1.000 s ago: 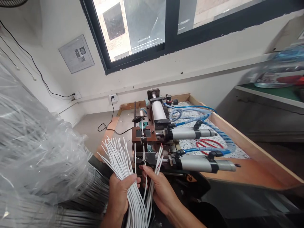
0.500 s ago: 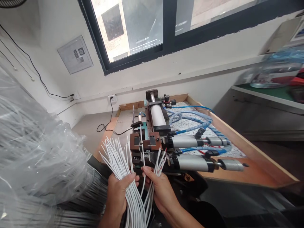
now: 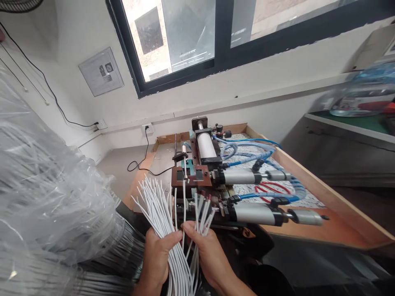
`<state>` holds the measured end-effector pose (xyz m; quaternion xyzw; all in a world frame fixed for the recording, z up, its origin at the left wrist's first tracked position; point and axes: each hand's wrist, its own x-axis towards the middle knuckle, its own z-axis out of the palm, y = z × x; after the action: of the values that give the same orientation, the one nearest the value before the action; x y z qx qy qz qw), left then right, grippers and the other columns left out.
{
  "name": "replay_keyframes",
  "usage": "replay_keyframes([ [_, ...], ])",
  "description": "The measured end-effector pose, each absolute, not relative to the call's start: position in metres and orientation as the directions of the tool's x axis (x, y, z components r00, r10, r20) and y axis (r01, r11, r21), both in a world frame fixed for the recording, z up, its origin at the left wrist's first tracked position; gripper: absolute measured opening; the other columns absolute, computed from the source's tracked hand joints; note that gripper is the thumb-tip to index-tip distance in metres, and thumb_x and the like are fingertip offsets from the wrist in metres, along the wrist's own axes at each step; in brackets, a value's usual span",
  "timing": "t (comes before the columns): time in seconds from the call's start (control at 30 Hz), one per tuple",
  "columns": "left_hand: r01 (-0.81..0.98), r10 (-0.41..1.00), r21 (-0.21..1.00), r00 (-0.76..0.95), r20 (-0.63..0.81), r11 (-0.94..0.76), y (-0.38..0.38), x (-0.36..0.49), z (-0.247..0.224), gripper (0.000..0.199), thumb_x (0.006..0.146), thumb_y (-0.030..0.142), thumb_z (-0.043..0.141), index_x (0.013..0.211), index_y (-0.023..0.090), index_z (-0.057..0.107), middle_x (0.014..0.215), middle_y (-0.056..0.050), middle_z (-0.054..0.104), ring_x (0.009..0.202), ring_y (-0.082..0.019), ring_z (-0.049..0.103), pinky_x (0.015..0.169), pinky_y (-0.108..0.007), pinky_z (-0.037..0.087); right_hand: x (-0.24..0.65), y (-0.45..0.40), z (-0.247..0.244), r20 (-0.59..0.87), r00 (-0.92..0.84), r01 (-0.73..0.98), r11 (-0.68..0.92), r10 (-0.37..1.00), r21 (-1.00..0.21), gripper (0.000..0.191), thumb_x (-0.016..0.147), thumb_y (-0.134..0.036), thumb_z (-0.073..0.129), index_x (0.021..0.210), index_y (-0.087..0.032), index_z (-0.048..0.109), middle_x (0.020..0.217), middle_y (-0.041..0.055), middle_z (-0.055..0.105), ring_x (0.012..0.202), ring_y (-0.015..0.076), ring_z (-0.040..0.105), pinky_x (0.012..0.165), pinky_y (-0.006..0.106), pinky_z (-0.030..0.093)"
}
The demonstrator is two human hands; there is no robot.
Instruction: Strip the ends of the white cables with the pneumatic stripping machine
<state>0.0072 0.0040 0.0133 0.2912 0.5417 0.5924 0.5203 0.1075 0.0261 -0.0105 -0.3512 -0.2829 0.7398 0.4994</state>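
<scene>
My left hand is wrapped round a thick bundle of white wires, whose tips fan out above it. In my right hand is a smaller bunch of white wires, a few with reddish ends. Its thumb and forefinger also pinch a single wire that runs up to the brown jaws of a pneumatic machine. Another single wire stands up by my left thumb. The thumbs are close together, below the machine's front.
A wooden-edged tray holds the machine, its silver cylinders and blue hoses. Plastic-wrapped wire bundles fill the left side. At the right, a large bottle stands on a green shelf.
The brown jaws have come together at the wire, and the upper right cylinder's rod has shifted left. The right-hand bunch is more upright and spread. The whole view has shifted slightly.
</scene>
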Motion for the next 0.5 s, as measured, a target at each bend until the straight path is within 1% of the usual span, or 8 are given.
replay_keyframes([
  [0.03,-0.295,0.923,0.945,-0.307,-0.231,0.138,0.004,0.006,0.013,0.020,0.052,0.015,0.069,0.070,0.009,0.062,0.062,-0.004,0.064,0.056,-0.016,0.057,0.056,-0.027,0.047,0.109,0.024,-0.011,-0.240,-0.201,-0.524,-0.311,0.950,-0.793,0.027,0.062,-0.038,0.065,0.060,-0.012,0.057,0.052,-0.0009,0.050,0.051,0.0090,0.042,0.055,0.022,0.035],
  [0.1,-0.289,0.901,0.943,-0.347,-0.261,0.162,0.004,0.004,0.012,0.021,0.052,0.017,0.070,0.069,0.010,0.061,0.061,-0.004,0.063,0.057,-0.017,0.058,0.056,-0.029,0.048,0.112,0.019,-0.015,-0.275,-0.141,-0.502,-0.308,0.951,-0.808,0.027,0.060,-0.038,0.066,0.063,-0.012,0.058,0.053,-0.0009,0.051,0.051,0.0091,0.041,0.054,0.022,0.035],
  [0.2,-0.312,0.878,0.931,-0.371,-0.302,0.188,0.005,0.001,0.012,0.024,0.053,0.020,0.070,0.071,0.009,0.060,0.061,-0.004,0.062,0.060,-0.019,0.060,0.058,-0.031,0.049,0.115,0.016,-0.022,-0.335,-0.135,-0.495,-0.357,0.932,-0.792,0.027,0.060,-0.038,0.067,0.063,-0.012,0.058,0.053,-0.0008,0.050,0.050,0.0082,0.039,0.051,0.020,0.033],
  [0.37,-0.324,0.865,0.926,-0.390,-0.317,0.194,0.006,0.003,0.013,0.024,0.053,0.019,0.070,0.072,0.010,0.058,0.060,-0.003,0.062,0.060,-0.021,0.062,0.057,-0.031,0.050,0.116,0.020,-0.024,-0.346,-0.184,-0.521,-0.390,0.920,-0.759,0.026,0.062,-0.035,0.065,0.058,-0.012,0.054,0.049,-0.0031,0.043,0.046,0.0059,0.035,0.046,0.019,0.029],
  [0.5,-0.325,0.879,0.930,-0.376,-0.294,0.172,0.004,0.005,0.010,0.022,0.054,0.018,0.069,0.072,0.011,0.058,0.059,-0.002,0.062,0.057,-0.019,0.061,0.055,-0.030,0.048,0.113,0.026,-0.015,-0.331,-0.323,-0.558,-0.461,0.887,-0.690,0.026,0.063,-0.037,0.065,0.069,-0.013,0.058,0.057,-0.0006,0.051,0.052,0.0090,0.044,0.054,0.020,0.035],
])
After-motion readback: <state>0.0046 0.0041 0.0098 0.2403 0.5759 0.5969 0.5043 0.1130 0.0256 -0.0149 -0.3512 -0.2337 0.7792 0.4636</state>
